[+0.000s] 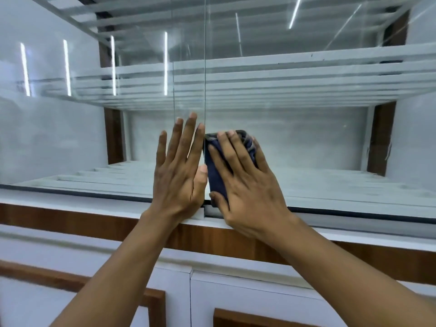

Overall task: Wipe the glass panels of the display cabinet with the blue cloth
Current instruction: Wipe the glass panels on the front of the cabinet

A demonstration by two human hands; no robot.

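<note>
one blue cloth under right hand

A wood-grain band runs level across the furniture front. Just above it lies a white ledge. Below the band are two white cupboard doors with brown wood-grain trim, meeting at a thin vertical seam. Higher above the band, a white slatted shelf sits in front of a pale grey back wall. Two brown upright posts flank this wall, and glossy white side panels stand outside them. Farther above the band hangs a second slatted shelf. Thin bright strip lights show as streaks up there.
</note>
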